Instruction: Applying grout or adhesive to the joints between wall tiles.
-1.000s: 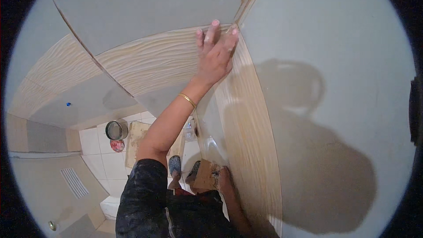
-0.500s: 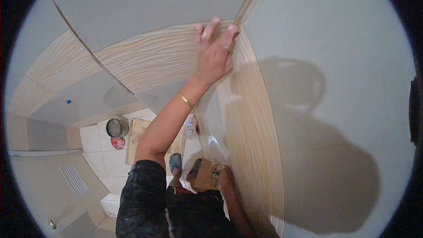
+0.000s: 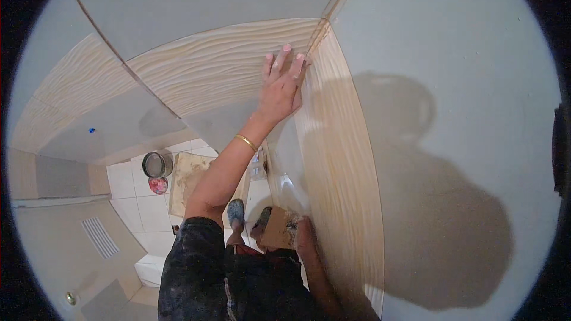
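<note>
My left hand (image 3: 281,92) reaches up to the inside corner between two tiled walls, fingers stretched out and apart. Its index fingertip touches the brown-smeared corner joint (image 3: 321,28), beside the wavy cream tile band (image 3: 208,53). The thumb is mostly hidden, and a gold bracelet circles the wrist. Low by the right wall, my right hand (image 3: 304,232) grips a piece of brown cardboard (image 3: 276,229) with smears of paste on it. Most of that hand's fingers are hidden.
On the white tiled floor (image 3: 125,214) stand a dark round bucket (image 3: 156,165), a red patterned round item (image 3: 157,185) and a stained tan board (image 3: 180,196). A clear plastic item (image 3: 257,166) lies near the corner. A door with a vent (image 3: 100,238) is at lower left.
My left hand has slid down along the corner joint, a little toward me. My right hand keeps the cardboard at nearly the same place.
</note>
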A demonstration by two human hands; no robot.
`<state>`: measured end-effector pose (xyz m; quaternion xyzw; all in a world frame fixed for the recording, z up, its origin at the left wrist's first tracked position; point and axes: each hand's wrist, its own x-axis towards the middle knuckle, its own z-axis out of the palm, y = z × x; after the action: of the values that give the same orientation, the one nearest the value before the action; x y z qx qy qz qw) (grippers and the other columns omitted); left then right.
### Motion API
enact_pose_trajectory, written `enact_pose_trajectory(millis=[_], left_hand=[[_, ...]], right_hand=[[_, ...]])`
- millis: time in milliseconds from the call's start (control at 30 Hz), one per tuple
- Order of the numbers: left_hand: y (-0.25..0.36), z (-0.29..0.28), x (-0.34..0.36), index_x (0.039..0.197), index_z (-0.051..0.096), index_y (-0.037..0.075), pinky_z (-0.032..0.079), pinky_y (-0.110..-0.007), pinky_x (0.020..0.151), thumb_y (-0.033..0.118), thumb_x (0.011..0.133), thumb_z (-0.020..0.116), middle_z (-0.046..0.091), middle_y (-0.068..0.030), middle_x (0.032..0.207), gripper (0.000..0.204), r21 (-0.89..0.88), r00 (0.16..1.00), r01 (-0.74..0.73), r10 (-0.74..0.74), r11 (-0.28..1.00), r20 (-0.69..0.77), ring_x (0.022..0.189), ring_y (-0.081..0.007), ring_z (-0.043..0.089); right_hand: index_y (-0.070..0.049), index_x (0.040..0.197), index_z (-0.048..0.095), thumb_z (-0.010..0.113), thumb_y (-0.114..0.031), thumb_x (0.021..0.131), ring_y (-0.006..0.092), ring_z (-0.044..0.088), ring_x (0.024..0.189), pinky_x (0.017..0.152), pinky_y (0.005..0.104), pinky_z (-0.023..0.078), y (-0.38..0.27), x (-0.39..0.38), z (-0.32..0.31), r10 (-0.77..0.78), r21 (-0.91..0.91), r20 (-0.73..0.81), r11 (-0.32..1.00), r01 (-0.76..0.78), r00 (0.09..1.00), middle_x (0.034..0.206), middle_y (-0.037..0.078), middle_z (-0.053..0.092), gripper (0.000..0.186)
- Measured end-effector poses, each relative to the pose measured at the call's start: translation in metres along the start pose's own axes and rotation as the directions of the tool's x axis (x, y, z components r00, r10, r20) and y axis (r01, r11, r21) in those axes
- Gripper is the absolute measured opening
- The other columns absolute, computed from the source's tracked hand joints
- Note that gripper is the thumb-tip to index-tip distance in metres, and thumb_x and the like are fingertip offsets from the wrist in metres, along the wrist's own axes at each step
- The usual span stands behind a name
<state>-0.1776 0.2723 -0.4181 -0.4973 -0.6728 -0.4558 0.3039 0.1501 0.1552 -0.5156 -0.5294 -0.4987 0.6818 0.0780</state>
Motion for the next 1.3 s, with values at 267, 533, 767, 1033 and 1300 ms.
enact_pose_trajectory(millis=[267, 533, 767, 1033, 1300], left_hand=[[0.032, -0.109, -0.062, 0.147, 0.023, 0.002, 0.023, -0.059, 0.109, -0.010, 0.073, 0.049, 0.035, -0.0315, 0.142, 0.080, -0.339, 0.976, 0.148, -0.081, 0.929, 0.203, 0.135, -0.0465, 0.032], [0.076, -0.221, -0.085, 0.144, 0.032, 0.013, 0.022, -0.060, 0.109, 0.000, 0.076, 0.061, 0.052, -0.0102, 0.137, 0.076, -0.273, 0.851, -0.156, 0.270, 0.949, 0.451, 0.136, -0.0401, 0.033], [0.081, -0.245, -0.093, 0.145, 0.031, 0.016, 0.014, -0.059, 0.111, 0.006, 0.076, 0.063, 0.053, -0.0016, 0.139, 0.076, -0.199, 0.821, -0.220, 0.291, 0.955, 0.491, 0.139, -0.0373, 0.030], [0.086, -0.260, -0.090, 0.149, 0.020, 0.011, 0.016, -0.057, 0.112, -0.008, 0.074, 0.055, 0.050, -0.0181, 0.134, 0.085, -0.022, 0.768, -0.189, 0.162, 0.982, 0.620, 0.134, -0.0436, 0.033], [0.113, -0.268, -0.046, 0.153, 0.005, 0.010, 0.045, -0.041, 0.098, -0.010, 0.084, 0.043, 0.045, -0.0222, 0.134, 0.081, -0.568, 0.711, 0.699, -0.340, 0.434, 0.615, 0.108, -0.0221, 0.059]], right_hand=[[-0.005, 0.119, 0.054, 0.033, -0.040, 0.100, 0.0205, 0.061, 0.087, 0.081, 0.0357, 0.051, -0.024, 0.012, 0.012, -0.197, 0.226, -0.153, 0.947, 0.228, 0.968, 0.102, 0.008, 0.061, 0.045], [-0.006, 0.113, 0.057, 0.039, -0.034, 0.096, 0.0220, 0.062, 0.093, 0.085, 0.0364, 0.049, -0.118, -0.040, 0.033, -0.200, 0.580, -0.043, 0.793, 0.188, 0.979, 0.100, 0.007, 0.062, 0.038], [-0.005, 0.106, 0.058, 0.043, -0.030, 0.090, 0.0210, 0.063, 0.088, 0.081, 0.0361, 0.051, -0.147, -0.063, 0.038, -0.190, 0.580, -0.057, 0.793, 0.187, 0.980, 0.097, 0.007, 0.062, 0.033], [-0.003, 0.111, 0.055, 0.043, -0.028, 0.091, 0.0196, 0.060, 0.092, 0.084, 0.0360, 0.049, -0.142, -0.058, 0.037, -0.320, 0.568, -0.105, 0.758, 0.321, 0.942, 0.100, 0.007, 0.060, 0.034], [-0.002, 0.109, 0.052, 0.042, -0.021, 0.087, 0.0157, 0.056, 0.086, 0.081, 0.0315, 0.047, -0.160, -0.066, 0.030, -0.490, 0.475, -0.025, 0.761, 0.442, 0.871, 0.094, 0.007, 0.057, 0.031]])
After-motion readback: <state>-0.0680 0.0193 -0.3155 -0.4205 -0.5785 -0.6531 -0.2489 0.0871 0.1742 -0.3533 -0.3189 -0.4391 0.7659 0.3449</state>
